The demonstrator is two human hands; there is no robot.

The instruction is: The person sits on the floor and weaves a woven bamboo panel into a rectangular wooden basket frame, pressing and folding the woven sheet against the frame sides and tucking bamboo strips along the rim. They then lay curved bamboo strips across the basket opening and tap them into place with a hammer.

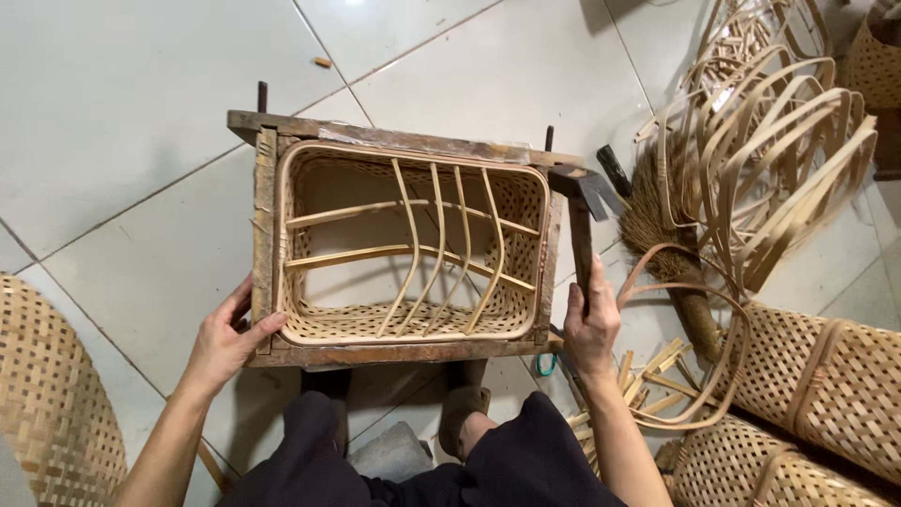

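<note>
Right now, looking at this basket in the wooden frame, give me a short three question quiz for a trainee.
1. True or false: the right hand holds a hammer by its handle.
2. Where does the left hand rest? A) on the broom B) on the near left corner of the wooden frame C) inside the woven basket
3. Fill in: the loose bent bamboo hoops are piled on the person's ____ side.

Key: 1 true; 2 B; 3 right.
</note>
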